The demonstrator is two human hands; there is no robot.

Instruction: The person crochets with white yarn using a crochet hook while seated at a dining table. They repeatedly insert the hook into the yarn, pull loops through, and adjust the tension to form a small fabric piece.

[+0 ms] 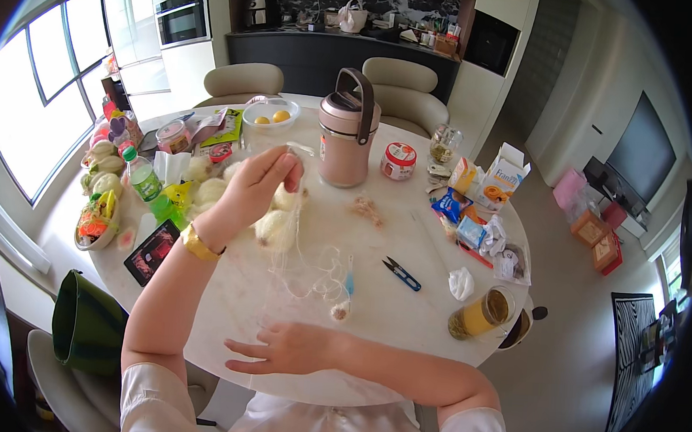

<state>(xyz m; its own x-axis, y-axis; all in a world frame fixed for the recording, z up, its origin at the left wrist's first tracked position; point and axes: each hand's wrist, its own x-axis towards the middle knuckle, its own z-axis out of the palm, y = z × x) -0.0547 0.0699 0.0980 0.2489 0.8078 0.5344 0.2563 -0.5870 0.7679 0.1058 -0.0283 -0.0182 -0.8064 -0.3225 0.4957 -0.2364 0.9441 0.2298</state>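
My left hand (268, 175), raised over the middle of the table, pinches pale thin yarn (297, 231) that hangs down in strands. Fluffy cream yarn balls (275, 229) lie behind and below it. Low over the table's front edge, my right hand (299, 348) is palm down with two fingers spread; whether its thumb and forefinger hold a strand is unclear. Loose yarn loops lead to a small fuzzy piece (340, 310) beside a blue-handled crochet hook (349, 283). Dark thread snips (402, 273) lie to the right.
A pink insulated jug (346, 139) stands at the back, near a red-lidded jar (398, 161). A glass mug of tea (482, 313) sits by the right edge. Snack packets (453, 205) line the right side. At left are a phone (152, 251) and a green bottle (143, 177).
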